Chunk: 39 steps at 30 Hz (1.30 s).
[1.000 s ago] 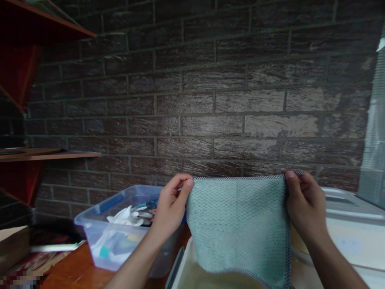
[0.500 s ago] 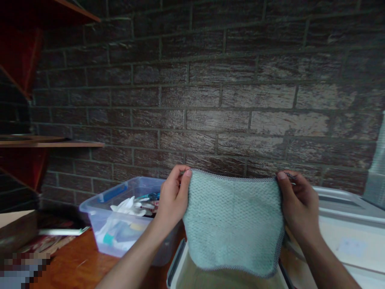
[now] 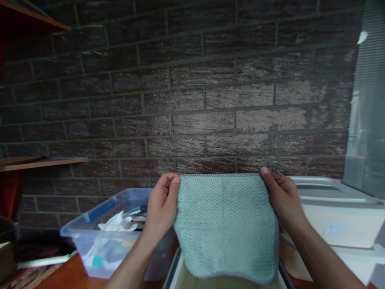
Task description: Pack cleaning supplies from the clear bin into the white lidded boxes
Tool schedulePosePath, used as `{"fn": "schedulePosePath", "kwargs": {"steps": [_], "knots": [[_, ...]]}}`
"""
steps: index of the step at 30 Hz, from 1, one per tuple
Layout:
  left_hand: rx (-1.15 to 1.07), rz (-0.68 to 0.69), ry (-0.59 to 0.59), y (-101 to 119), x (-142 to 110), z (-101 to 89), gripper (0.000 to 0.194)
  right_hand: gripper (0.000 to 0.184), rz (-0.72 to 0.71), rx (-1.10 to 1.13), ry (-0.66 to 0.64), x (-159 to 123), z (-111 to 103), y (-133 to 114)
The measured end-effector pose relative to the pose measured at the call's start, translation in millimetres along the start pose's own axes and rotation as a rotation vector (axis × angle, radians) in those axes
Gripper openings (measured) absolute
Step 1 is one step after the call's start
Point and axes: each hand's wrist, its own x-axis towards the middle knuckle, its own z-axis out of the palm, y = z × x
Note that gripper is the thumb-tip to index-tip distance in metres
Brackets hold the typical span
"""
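A pale green textured cleaning cloth [image 3: 225, 224] with a dark checked border hangs spread out between my hands. My left hand [image 3: 162, 200] pinches its upper left corner between thumb and fingers. At the upper right corner, my right hand [image 3: 284, 198] grips the edge the same way. The top edge is pulled nearly straight, while the lower edge hangs loose and slightly wavy. Below and behind the cloth is an open pale container [image 3: 177, 275] with a dark rim; the cloth hides most of it.
Left of my hands stands a clear plastic bin [image 3: 90, 241] holding white items and other things. At the right is a white storage box [image 3: 345, 224] with a grey lid. A dark brick wall [image 3: 186, 100] rises behind, and a wooden shelf [image 3: 60, 162] juts out at left.
The view has turned to the right, so the bin and shelf sit further left. The cloth's top edge is straighter now. Both hands keep their hold on its corners.
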Motion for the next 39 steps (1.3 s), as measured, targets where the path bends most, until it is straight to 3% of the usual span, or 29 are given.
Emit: {"fn": "schedulePosePath", "kwargs": {"steps": [7,12,16,19,21,24,27,30,34,37,39], "knots": [[-0.363,-0.250,-0.273,16.4,-5.0,5.2,0.024,0.052,-0.218,-0.247,0.199,5.3,-9.0,-2.0],[-0.482,-0.317,-0.418,18.5,-5.9,5.6,0.022,0.053,-0.199,-0.205,0.218,6.5,-12.0,-11.2],[-0.431,-0.252,-0.311,11.8,-4.4,6.8,0.021,0.036,-0.033,0.028,0.111,3.8,-8.4,-14.1],[-0.287,-0.109,-0.205,7.8,-3.5,7.1,0.023,0.045,0.150,0.168,-0.030,0.2,-4.8,-15.6],[-0.166,-0.006,-0.130,7.4,-3.4,5.9,0.023,0.039,0.223,0.189,-0.143,-2.1,-2.6,-15.7],[-0.003,0.095,-0.023,7.5,-4.3,2.9,0.023,0.027,0.240,0.153,-0.269,-4.0,0.2,-10.6],[0.075,0.097,0.014,4.6,-3.8,1.2,0.023,0.028,0.112,0.029,-0.201,-1.1,0.7,2.3],[-0.031,-0.005,-0.056,1.2,-2.4,3.7,0.025,0.033,-0.086,-0.175,-0.011,5.1,-1.3,15.8],[-0.367,-0.278,-0.325,4.9,-3.7,8.2,0.029,0.044,-0.199,-0.298,0.152,9.8,-3.5,17.4],[-0.517,-0.452,-0.484,9.8,-3.6,6.3,0.028,0.042,-0.139,-0.202,0.116,10.0,-3.0,7.1],[-0.570,-0.515,-0.511,11.1,-2.4,4.2,0.026,0.039,-0.073,-0.084,0.051,9.1,-2.3,-0.5]]}}
